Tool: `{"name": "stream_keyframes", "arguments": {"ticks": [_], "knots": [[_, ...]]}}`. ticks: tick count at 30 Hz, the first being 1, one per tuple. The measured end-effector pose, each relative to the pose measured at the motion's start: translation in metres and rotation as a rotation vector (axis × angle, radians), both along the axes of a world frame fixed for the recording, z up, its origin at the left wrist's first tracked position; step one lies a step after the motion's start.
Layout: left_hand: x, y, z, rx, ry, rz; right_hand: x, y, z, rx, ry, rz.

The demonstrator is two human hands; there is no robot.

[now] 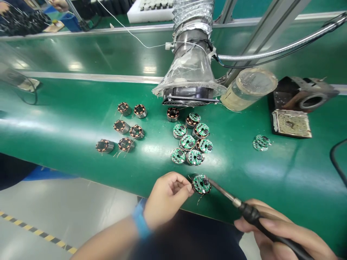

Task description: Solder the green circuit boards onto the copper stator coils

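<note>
Near the table's front edge stands a motor stator with a round green circuit board (201, 184) on top, thin wire ends sticking out around it. My left hand (170, 193), a blue band at its wrist, is closed with thumb and fingertips at the stator's left side. A soldering iron (249, 213) lies in the grip of my right hand (284, 231). Its tip meets the upper right rim of the board. Just beyond, several stators with green boards (187, 142) stand grouped, along with a bare copper-wound stator (172, 114).
Several bare stators (126, 144) stand to the left. Loose circuit boards (261, 142) lie at right, near a soldering iron stand with sponge (292, 122) and a clear round container (249, 88). A fume extractor hood (189, 72) hangs low behind the boards. Another person's hand (60, 5) shows top left.
</note>
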State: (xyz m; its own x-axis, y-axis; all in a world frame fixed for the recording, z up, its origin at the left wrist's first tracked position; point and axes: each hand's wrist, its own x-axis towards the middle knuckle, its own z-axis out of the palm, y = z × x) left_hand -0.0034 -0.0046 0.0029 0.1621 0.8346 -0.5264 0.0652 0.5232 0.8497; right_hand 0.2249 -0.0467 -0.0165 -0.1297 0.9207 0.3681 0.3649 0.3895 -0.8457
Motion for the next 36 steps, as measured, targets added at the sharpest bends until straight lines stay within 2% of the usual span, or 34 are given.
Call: {"name": "stream_keyframes", "arguments": {"ticks": [4,8,12,15,17,21,24,27,29,32,34,36], "knots": [[-0.001,0.009,0.000,0.055,0.012,-0.067,-0.020,0.023,0.002,0.096,-0.097,0.135],[-0.004,0.015,-0.002,0.205,0.083,-0.169,-0.041,0.036,-0.007,0.159,-0.186,0.087],[-0.006,0.001,-0.008,0.399,0.175,-0.092,-0.049,0.034,-0.015,0.165,-0.178,0.009],[-0.001,-0.011,-0.009,0.582,0.243,-0.106,-0.049,0.032,-0.014,0.159,-0.187,-0.027],[0.005,-0.013,-0.008,0.620,0.236,-0.076,-0.049,0.033,-0.013,0.160,-0.203,-0.043],[0.019,-0.009,-0.007,0.561,0.257,0.067,-0.050,0.033,-0.012,0.156,-0.221,-0.061],[0.024,-0.008,-0.009,0.746,0.352,0.100,-0.050,0.033,-0.012,0.153,-0.217,-0.075],[0.023,-0.011,-0.012,1.048,0.461,0.000,-0.049,0.032,-0.012,0.154,-0.218,-0.080],[0.021,-0.012,-0.012,1.151,0.563,-0.060,-0.049,0.031,-0.011,0.146,-0.223,-0.079],[0.017,-0.009,-0.006,1.163,0.763,-0.172,-0.048,0.032,-0.010,0.126,-0.235,-0.081],[0.013,-0.006,-0.001,1.159,0.865,-0.311,-0.048,0.032,-0.010,0.109,-0.236,-0.078],[0.009,-0.003,0.002,1.154,0.877,-0.449,-0.049,0.033,-0.010,0.101,-0.231,-0.072]]}}
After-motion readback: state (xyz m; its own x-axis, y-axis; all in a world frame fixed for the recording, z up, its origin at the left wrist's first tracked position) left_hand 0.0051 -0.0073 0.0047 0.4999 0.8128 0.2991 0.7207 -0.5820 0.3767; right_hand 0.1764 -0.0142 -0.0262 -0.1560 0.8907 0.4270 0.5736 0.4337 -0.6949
